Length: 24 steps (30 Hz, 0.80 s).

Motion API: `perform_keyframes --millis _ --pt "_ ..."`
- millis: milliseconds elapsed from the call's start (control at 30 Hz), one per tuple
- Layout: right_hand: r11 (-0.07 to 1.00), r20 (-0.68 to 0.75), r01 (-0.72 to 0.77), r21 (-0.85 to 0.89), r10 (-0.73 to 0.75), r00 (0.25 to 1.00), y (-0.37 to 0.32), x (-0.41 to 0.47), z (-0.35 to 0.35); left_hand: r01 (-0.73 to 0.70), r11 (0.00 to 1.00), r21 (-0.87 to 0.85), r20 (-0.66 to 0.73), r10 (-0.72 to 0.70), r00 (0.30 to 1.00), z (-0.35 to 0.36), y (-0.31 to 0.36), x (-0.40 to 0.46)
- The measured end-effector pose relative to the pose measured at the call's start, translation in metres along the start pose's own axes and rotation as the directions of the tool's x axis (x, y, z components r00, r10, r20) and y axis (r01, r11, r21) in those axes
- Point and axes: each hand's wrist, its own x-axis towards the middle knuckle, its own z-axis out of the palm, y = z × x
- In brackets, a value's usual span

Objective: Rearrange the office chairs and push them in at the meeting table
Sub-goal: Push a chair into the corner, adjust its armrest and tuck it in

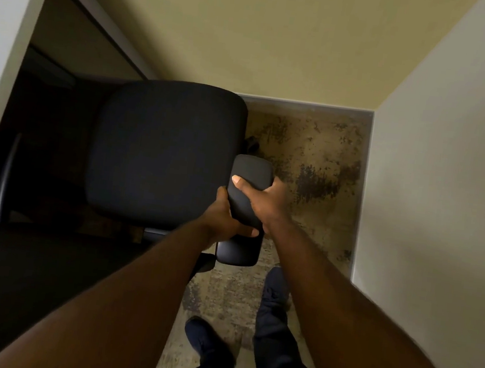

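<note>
Both hands are on the one armrest (246, 205) of the black office chair (166, 154): the left hand (227, 217) grips its near inner edge with fingers wrapped underneath, and the right hand (266, 200) clasps it from the outer side, thumb lying across the pad's top. The chair stands in a tight corner, with the yellowish wall (252, 33) just beyond the seat and the white wall (446, 192) well to its right across a strip of mottled carpet (313, 161). To my eye the main risk is the grip itself: steering a wheeled chair by a single armrest puts all the force off-centre, so it will likely swivel on its base rather than roll straight, and the seat's far edge could knock the yellowish wall or the dark furniture (11, 157) at its left. The armrest pad could also twist or slide if it is adjustable. The person's feet (205, 340) are close behind, so a caster rolling back could catch a shoe. The seat's front edge appears to point toward the far wall, away from the person, with the backrest (27, 280) low at the left; the armrest's long axis runs near-to-far, tilted slightly. No meeting worktop is clearly identifiable here, so I cannot tell which way the chair must go.
</note>
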Motion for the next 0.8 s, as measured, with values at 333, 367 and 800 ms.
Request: perform_keyframes --millis 333,367,800 --pt "0.943 0.154 0.203 -0.262 -0.167 0.974 -0.024 -0.039 -0.023 -0.081 0.959 0.270 -0.097 0.111 0.989 -0.034 0.028 -0.036" --pt "0.929 0.158 0.235 -0.287 -0.196 0.968 -0.029 -0.047 -0.026 -0.097 0.945 0.312 -0.101 0.135 0.986 -0.042 0.033 -0.043" --pt "0.748 0.184 0.576 -0.329 -0.548 0.816 -0.136 -0.166 -0.044 -0.290 0.834 0.470 -0.255 0.443 0.860 -0.133 0.070 -0.191"
